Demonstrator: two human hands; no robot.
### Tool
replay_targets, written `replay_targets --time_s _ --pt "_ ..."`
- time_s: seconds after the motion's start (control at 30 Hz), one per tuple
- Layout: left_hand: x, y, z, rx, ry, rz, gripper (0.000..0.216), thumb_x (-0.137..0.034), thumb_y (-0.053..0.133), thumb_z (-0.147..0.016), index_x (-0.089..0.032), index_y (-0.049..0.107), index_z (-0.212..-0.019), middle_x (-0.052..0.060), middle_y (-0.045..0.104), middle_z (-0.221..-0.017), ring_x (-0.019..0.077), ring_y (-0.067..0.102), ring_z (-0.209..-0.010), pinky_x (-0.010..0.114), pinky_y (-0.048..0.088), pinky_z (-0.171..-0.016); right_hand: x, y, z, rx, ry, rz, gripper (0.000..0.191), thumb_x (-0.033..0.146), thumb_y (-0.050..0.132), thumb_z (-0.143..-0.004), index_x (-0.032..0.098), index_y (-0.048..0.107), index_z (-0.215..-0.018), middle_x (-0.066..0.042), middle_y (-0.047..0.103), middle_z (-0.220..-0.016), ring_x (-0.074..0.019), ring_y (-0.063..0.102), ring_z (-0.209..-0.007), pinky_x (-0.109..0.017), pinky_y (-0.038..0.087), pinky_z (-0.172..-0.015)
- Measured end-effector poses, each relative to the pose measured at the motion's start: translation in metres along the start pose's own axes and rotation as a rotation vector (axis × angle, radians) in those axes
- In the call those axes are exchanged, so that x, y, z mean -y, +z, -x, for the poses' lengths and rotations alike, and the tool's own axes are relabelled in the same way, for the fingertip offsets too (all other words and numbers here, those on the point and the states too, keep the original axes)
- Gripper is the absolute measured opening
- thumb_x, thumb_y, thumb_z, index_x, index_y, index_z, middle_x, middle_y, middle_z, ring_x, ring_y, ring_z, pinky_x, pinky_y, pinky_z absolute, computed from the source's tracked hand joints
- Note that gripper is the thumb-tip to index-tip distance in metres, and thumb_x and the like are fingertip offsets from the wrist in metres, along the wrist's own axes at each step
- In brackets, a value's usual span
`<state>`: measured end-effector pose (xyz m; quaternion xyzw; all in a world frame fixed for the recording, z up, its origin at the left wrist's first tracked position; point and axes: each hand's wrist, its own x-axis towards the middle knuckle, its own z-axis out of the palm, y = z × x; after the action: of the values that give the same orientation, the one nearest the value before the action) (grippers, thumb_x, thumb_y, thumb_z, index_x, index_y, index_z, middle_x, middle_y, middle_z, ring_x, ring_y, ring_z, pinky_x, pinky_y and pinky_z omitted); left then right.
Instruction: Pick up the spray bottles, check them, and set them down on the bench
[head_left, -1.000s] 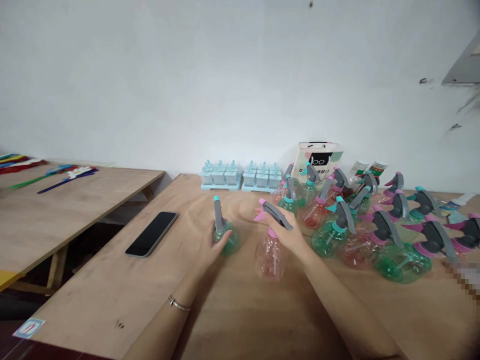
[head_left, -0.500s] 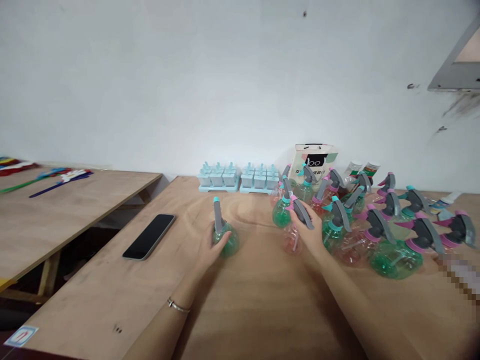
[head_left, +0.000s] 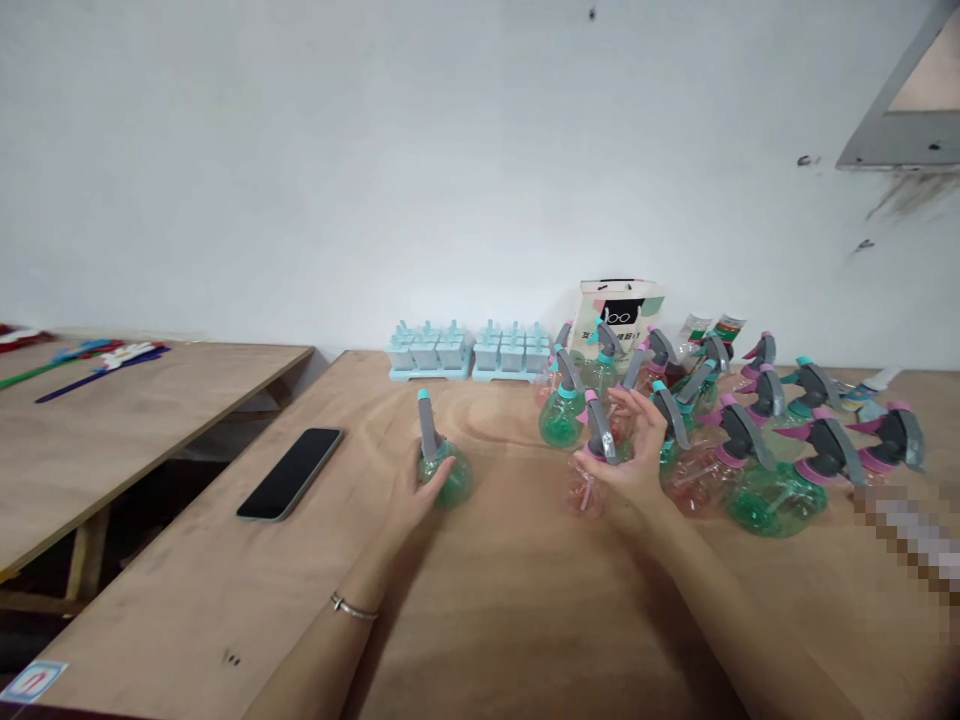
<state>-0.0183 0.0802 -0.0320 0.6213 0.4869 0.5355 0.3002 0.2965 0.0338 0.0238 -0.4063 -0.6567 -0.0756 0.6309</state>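
Pink-tinted clear spray bottle (head_left: 586,488) stands on the plywood table (head_left: 487,600) at the edge of the crowded spray bottles (head_left: 757,470). Right hand (head_left: 634,460) is against its grey trigger, fingers spread. Left hand (head_left: 415,492) curls around the round green spray bottle (head_left: 448,478). Likely set-down step; letting go needs care around the neighbouring bottles.

L hand (head_left: 411,492): cupped round base of green bottle (head_left: 448,478), upright on surface (head_left: 525,620).
R hand (head_left: 631,455): fingers spread, loose, against pink bottle (head_left: 587,487).
Right of it: spray bottle cluster (head_left: 757,470), green & pink.
Left: phone (head_left: 289,473), flat.
Back: ice-pop moulds (head_left: 465,350) by wall.
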Motion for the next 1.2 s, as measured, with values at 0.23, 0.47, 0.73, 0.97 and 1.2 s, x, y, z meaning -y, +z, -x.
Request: replay_targets --time_s 0.23,0.47,0.73,0.97,1.2 --pt "0.002 0.0 0.001 -0.009 -0.03 0.035 0.036 -0.046 0.071 -0.076 -0.023 0.065 -0.104 0.008 0.069 -0.105 0.0249 0.064 -0.102 0.041 0.049 -0.094 0.003 -0.002 0.0 0.038 0.086 -0.014 0.045 0.029 0.072 -0.079 0.025 0.055 -0.121 -0.009 0.064 -0.115 -0.0242 0.066 -0.102 -0.042 0.057 -0.084" --pt "0.001 -0.001 0.001 0.024 -0.027 0.027 0.036 -0.045 0.069 -0.079 -0.024 0.063 -0.107 0.009 0.069 -0.109 0.0244 0.064 -0.104 0.041 0.048 -0.096 -0.016 -0.007 0.011 -0.033 0.113 0.106 0.022 0.027 0.062 -0.087 0.023 0.063 -0.108 -0.006 0.072 -0.095 -0.0197 0.07 -0.08 -0.035 0.057 -0.071" --pt "-0.005 0.0 0.002 0.006 -0.026 0.036 0.036 -0.045 0.071 -0.076 -0.023 0.064 -0.104 0.008 0.07 -0.106 0.0251 0.065 -0.102 0.041 0.049 -0.094 -0.024 -0.006 0.02 -0.137 0.148 0.152 0.024 0.037 0.066 -0.085 0.023 0.066 -0.105 -0.008 0.075 -0.098 -0.0209 0.073 -0.081 -0.035 0.061 -0.072" --pt "-0.005 0.0 0.002 -0.004 0.004 0.001 0.033 -0.045 0.069 -0.077 -0.023 0.063 -0.101 0.008 0.069 -0.101 0.0233 0.066 -0.095 0.039 0.051 -0.087 -0.028 -0.011 0.02 -0.11 -0.007 0.05 0.043 0.055 0.053 -0.09 0.024 0.057 -0.12 -0.014 0.069 -0.111 -0.0317 0.069 -0.106 -0.049 0.056 -0.089" --pt "-0.008 0.001 0.002 -0.016 0.049 -0.054 0.037 -0.044 0.068 -0.078 -0.024 0.059 -0.107 0.008 0.066 -0.106 0.0253 0.064 -0.102 0.042 0.049 -0.093 -0.011 -0.019 0.014 -0.4 -0.312 0.095 0.056 0.079 0.048 -0.075 0.029 0.056 -0.098 -0.008 0.057 -0.082 -0.0303 0.065 -0.078 -0.049 0.052 -0.064"
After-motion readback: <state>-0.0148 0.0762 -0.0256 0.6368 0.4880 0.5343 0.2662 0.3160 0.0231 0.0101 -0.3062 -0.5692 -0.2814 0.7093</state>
